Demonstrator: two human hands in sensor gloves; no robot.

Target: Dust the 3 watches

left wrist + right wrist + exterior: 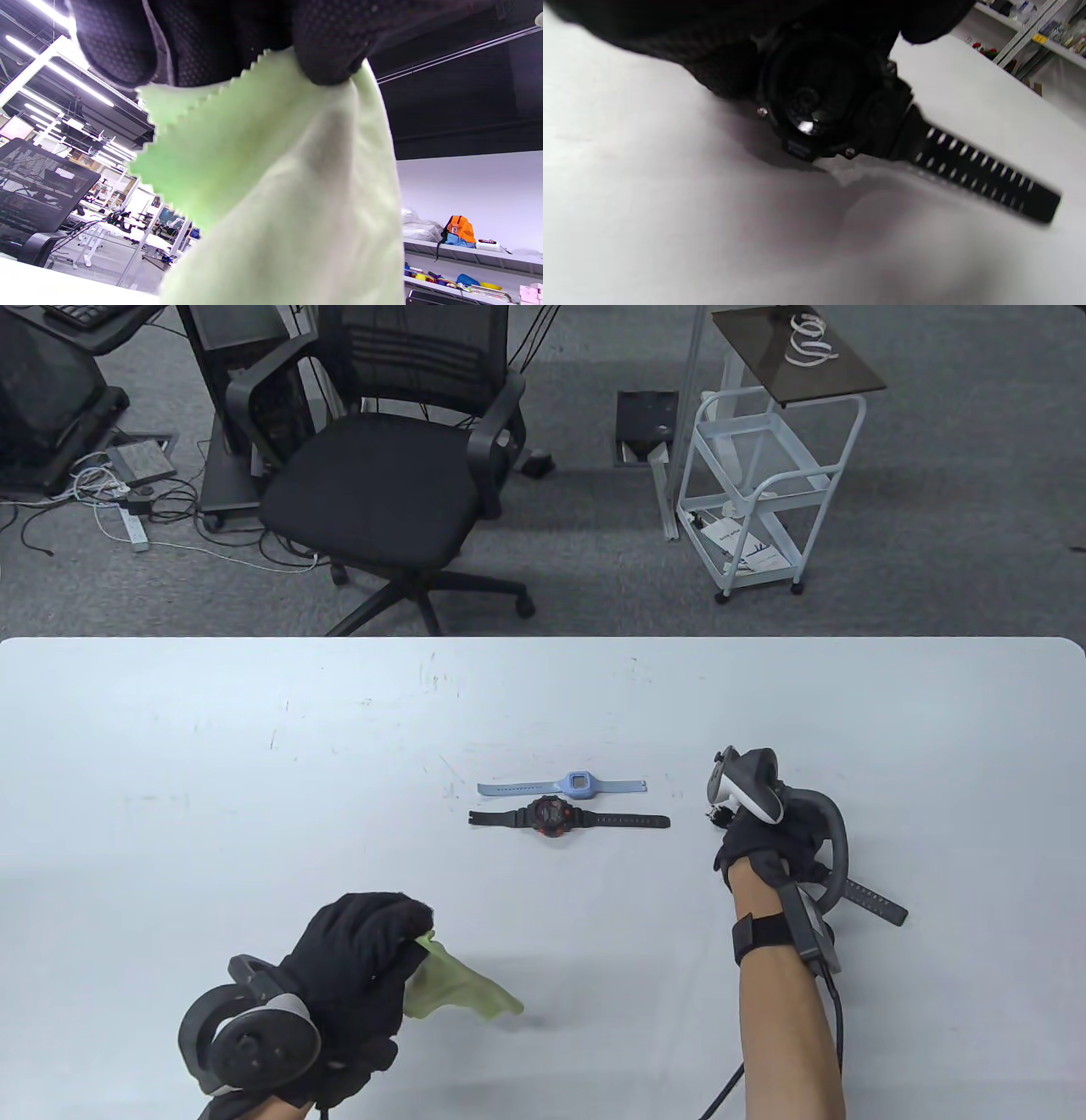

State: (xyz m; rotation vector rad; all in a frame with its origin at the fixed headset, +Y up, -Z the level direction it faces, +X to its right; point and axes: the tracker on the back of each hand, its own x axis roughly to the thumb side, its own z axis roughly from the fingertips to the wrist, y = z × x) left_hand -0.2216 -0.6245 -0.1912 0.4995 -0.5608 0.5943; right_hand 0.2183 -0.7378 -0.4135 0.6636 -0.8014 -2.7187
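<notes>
Two watches lie flat at the table's middle: a light blue watch [577,784] behind a black watch with a red face [551,817]. My right hand [768,836] grips a third, all-black watch [823,106] low over the table at the right; its holed strap [874,902] sticks out toward the right edge. In the right wrist view the fingers [721,63] curl round its case. My left hand [361,954] is raised at the front left and pinches a pale green cloth [454,984], which hangs to the right. The left wrist view shows the cloth [275,190] under dark fingertips [331,46].
The white table [254,772] carries scuff marks near its middle. Behind the far edge stand a black office chair [390,475] and a white wire trolley [764,500]. Cables and a power strip [131,527] lie on the carpet at far left.
</notes>
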